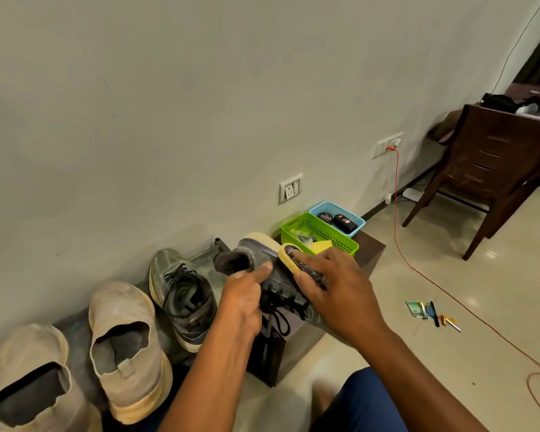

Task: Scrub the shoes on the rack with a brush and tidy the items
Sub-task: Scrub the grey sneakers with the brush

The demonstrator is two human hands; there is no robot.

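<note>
1. Blue basket (357, 225) holds polish tins; green basket (320, 233) (nearer) holds a yellow sponge.
2. Left hand (242, 302) grips the grey shoe (262, 260); right hand (334, 286) clasps the brush (289, 252) against it.
3. Both are over the rack (275, 353), by the wall (200, 104).

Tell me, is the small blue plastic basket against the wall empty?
No. The blue plastic basket holds a round black tin and another black item.

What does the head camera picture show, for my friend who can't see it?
A person's left hand holds a dark laced shoe while the right hand presses a yellow brush on it. Another dark shoe and two beige slip-ons sit along the wall, with a green basket and a blue basket behind.
</note>
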